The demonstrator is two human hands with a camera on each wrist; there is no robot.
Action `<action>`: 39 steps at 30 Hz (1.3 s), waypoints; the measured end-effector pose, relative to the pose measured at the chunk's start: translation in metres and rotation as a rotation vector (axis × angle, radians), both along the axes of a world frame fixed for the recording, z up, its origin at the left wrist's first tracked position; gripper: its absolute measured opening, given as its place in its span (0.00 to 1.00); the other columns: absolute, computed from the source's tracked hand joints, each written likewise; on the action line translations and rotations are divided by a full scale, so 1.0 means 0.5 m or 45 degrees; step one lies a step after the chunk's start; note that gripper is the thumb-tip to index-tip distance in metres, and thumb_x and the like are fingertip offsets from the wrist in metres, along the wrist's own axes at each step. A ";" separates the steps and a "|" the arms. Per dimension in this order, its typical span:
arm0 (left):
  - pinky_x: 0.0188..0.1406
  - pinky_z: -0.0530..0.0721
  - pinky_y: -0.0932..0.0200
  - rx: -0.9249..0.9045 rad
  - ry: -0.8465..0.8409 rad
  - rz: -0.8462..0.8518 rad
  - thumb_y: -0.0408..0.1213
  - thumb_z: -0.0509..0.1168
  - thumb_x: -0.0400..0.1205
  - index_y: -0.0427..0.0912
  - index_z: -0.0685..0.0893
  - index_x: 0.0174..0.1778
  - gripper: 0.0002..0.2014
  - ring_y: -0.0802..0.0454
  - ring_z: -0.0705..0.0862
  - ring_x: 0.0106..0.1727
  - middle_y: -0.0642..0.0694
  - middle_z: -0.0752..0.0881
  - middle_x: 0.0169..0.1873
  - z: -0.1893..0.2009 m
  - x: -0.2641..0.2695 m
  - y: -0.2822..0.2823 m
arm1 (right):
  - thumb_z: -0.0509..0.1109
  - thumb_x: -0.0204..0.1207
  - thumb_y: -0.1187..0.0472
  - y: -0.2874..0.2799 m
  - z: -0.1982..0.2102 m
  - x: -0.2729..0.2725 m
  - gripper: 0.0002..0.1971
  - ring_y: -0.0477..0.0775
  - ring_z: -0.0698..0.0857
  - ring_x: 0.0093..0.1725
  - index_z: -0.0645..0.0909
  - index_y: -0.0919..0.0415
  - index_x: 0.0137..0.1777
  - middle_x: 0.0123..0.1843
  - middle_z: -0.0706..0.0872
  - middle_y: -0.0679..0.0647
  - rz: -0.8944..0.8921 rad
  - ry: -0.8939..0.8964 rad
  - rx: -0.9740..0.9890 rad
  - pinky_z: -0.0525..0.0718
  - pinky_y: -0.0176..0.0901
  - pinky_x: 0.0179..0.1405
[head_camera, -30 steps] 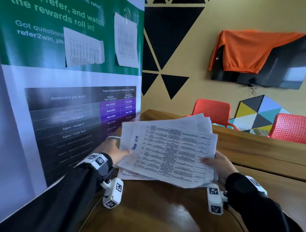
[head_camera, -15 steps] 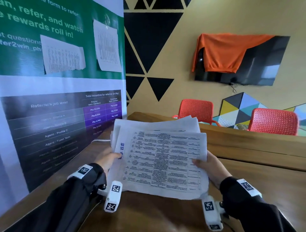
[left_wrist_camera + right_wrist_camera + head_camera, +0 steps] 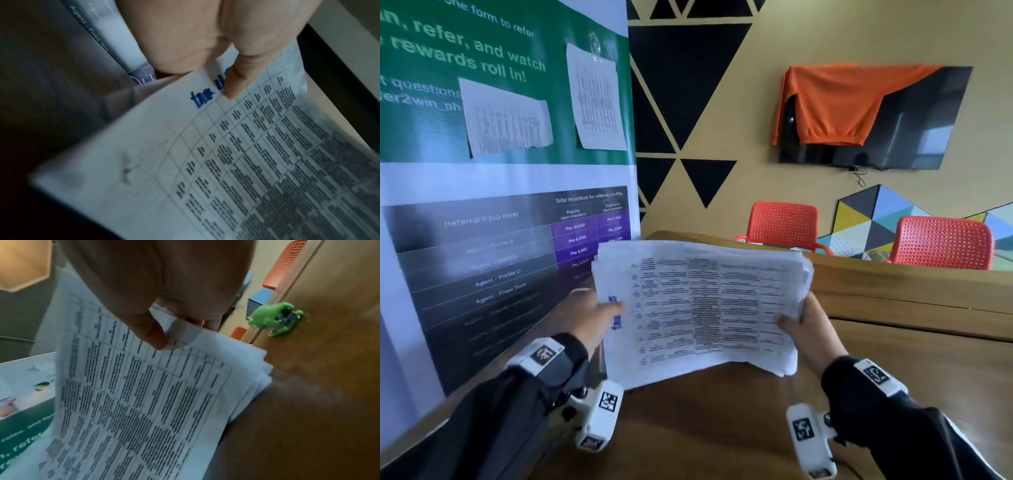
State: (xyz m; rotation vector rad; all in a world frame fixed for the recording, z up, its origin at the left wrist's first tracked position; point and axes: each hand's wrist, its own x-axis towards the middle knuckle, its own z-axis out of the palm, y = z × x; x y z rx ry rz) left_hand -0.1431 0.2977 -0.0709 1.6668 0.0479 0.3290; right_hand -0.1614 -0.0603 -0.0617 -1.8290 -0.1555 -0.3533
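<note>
Gripping a stack of printed sheets (image 3: 702, 308) by both side edges, held it nearly upright above the desk (image 3: 705, 428), printed table facing back toward the wrists. Clamped the left hand (image 3: 592, 318) on the left edge, left thumb (image 3: 236, 81) laid across the front page beside some blue handwriting, the other fingers hidden behind the pile. Clamped the right hand (image 3: 811, 329) on the opposite edge, right thumb (image 3: 150, 331) pressed on the front sheet, the other fingers curled round the back. Held the stack squarely between the two hands, top leaning slightly away, sheet edges fanned unevenly on the right-hand side, lower edge down at the desk just ahead of both wrists; could not tell for certain whether resting there or hovering.

Showed a green stapler (image 3: 275, 319) on the desk beyond the right hand, apart from the sheets. Showed a tall printed banner (image 3: 482, 240) just left of the left hand, with two paper sheets (image 3: 506, 120) stuck to its green upper part. Farther ahead of the hands, past the desk's far edge, showed two red chairs (image 3: 784, 224), and above them a wall screen (image 3: 914, 137) half draped with an orange cloth (image 3: 835, 102).
</note>
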 end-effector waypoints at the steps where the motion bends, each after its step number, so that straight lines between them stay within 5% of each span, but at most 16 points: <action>1: 0.59 0.87 0.37 0.015 0.005 -0.023 0.26 0.69 0.80 0.41 0.85 0.63 0.16 0.40 0.91 0.55 0.40 0.92 0.57 -0.010 0.003 -0.004 | 0.70 0.77 0.71 0.001 -0.005 0.004 0.19 0.54 0.90 0.57 0.78 0.47 0.60 0.54 0.91 0.49 -0.020 0.011 0.000 0.88 0.58 0.57; 9: 0.65 0.83 0.41 0.123 -0.080 -0.002 0.38 0.70 0.79 0.55 0.87 0.59 0.14 0.47 0.90 0.59 0.52 0.92 0.56 0.036 -0.002 0.004 | 0.69 0.80 0.66 -0.005 0.020 0.026 0.17 0.54 0.89 0.59 0.78 0.46 0.63 0.59 0.90 0.50 0.016 0.024 0.159 0.87 0.62 0.61; 14: 0.68 0.77 0.47 0.154 0.177 -0.091 0.21 0.65 0.84 0.40 0.83 0.63 0.15 0.40 0.84 0.64 0.42 0.87 0.59 -0.031 -0.017 -0.016 | 0.70 0.81 0.65 -0.012 -0.050 0.028 0.15 0.52 0.90 0.58 0.81 0.53 0.66 0.57 0.92 0.51 0.073 0.206 -0.020 0.85 0.61 0.65; 22: 0.64 0.79 0.49 0.217 0.173 -0.044 0.25 0.68 0.84 0.41 0.83 0.60 0.12 0.42 0.85 0.62 0.40 0.87 0.61 -0.016 -0.022 -0.025 | 0.68 0.84 0.61 -0.018 -0.041 0.021 0.11 0.53 0.90 0.59 0.83 0.46 0.62 0.57 0.92 0.47 0.079 0.191 0.025 0.84 0.64 0.67; 24: 0.67 0.79 0.44 0.445 0.144 0.174 0.37 0.77 0.78 0.41 0.74 0.75 0.30 0.41 0.82 0.68 0.39 0.81 0.72 0.013 -0.014 -0.017 | 0.67 0.85 0.61 -0.022 -0.015 0.010 0.10 0.51 0.91 0.55 0.83 0.45 0.59 0.54 0.93 0.45 0.013 0.114 -0.059 0.87 0.59 0.60; 26: 0.77 0.73 0.39 0.689 -0.101 0.406 0.46 0.82 0.72 0.44 0.60 0.85 0.50 0.41 0.72 0.79 0.40 0.69 0.82 0.083 -0.017 -0.026 | 0.65 0.84 0.64 -0.020 0.043 0.003 0.11 0.51 0.91 0.50 0.82 0.46 0.55 0.49 0.93 0.47 -0.042 0.004 -0.141 0.88 0.50 0.48; 28: 0.81 0.66 0.41 1.014 -0.392 0.345 0.50 0.82 0.69 0.46 0.55 0.87 0.56 0.43 0.66 0.83 0.42 0.64 0.85 0.164 -0.032 -0.062 | 0.65 0.82 0.65 -0.011 0.113 -0.005 0.09 0.54 0.90 0.45 0.82 0.50 0.52 0.45 0.91 0.49 -0.067 -0.118 -0.305 0.87 0.47 0.40; 31: 0.73 0.74 0.52 1.197 -0.376 -0.030 0.48 0.78 0.76 0.49 0.63 0.85 0.43 0.43 0.76 0.75 0.42 0.75 0.78 0.236 -0.034 -0.122 | 0.65 0.82 0.63 0.008 0.213 -0.019 0.02 0.56 0.84 0.40 0.77 0.57 0.51 0.40 0.85 0.50 -0.107 -0.333 -0.682 0.79 0.46 0.35; 32: 0.61 0.81 0.57 1.129 -0.310 -0.126 0.45 0.74 0.81 0.49 0.71 0.80 0.32 0.43 0.83 0.66 0.42 0.82 0.70 0.248 -0.028 -0.132 | 0.65 0.82 0.63 0.013 0.242 -0.024 0.02 0.60 0.82 0.39 0.76 0.59 0.52 0.39 0.82 0.52 -0.129 -0.412 -0.791 0.76 0.47 0.34; 34: 0.39 0.80 0.59 0.929 -0.292 -0.169 0.43 0.67 0.86 0.46 0.84 0.63 0.12 0.46 0.85 0.45 0.41 0.89 0.49 0.260 -0.018 -0.144 | 0.64 0.81 0.62 0.014 0.290 -0.035 0.03 0.66 0.80 0.41 0.76 0.60 0.52 0.40 0.82 0.59 -0.192 -0.553 -0.875 0.75 0.53 0.37; 36: 0.33 0.78 0.61 0.766 -0.361 -0.127 0.43 0.65 0.87 0.47 0.86 0.53 0.06 0.51 0.80 0.35 0.46 0.85 0.37 0.254 -0.010 -0.149 | 0.68 0.78 0.62 0.002 0.306 -0.039 0.11 0.67 0.82 0.52 0.78 0.57 0.59 0.51 0.86 0.61 -0.356 -0.722 -0.831 0.79 0.56 0.51; 39: 0.39 0.79 0.63 0.455 -0.421 -0.079 0.41 0.65 0.87 0.47 0.86 0.54 0.05 0.61 0.82 0.38 0.56 0.86 0.39 0.217 -0.009 -0.165 | 0.76 0.73 0.53 -0.023 0.262 -0.024 0.39 0.59 0.72 0.76 0.64 0.55 0.82 0.79 0.73 0.56 -0.510 -0.656 -0.566 0.70 0.55 0.76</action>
